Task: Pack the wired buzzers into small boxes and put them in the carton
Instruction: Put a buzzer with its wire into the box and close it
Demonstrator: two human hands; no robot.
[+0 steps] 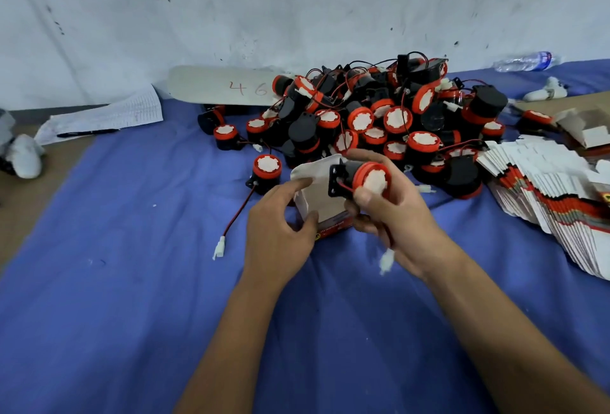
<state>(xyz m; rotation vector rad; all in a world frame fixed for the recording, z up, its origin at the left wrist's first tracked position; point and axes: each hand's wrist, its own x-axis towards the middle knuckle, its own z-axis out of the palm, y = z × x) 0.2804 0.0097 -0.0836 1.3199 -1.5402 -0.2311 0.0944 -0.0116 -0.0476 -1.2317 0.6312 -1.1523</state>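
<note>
One buzzer [366, 179] in the right hand's [392, 215] grip hovers at the open small box [321, 199], which the left hand [280, 232] grips.

You face a scuffed white wall [297, 1] flecked with dark marks, lit evenly and softly. Below it a wrinkled blue cloth [115, 298] covers the work surface, with bare brown board [19, 215] showing along its left edge. A clear plastic water bottle [528, 61] lies against the wall at far right.
</note>
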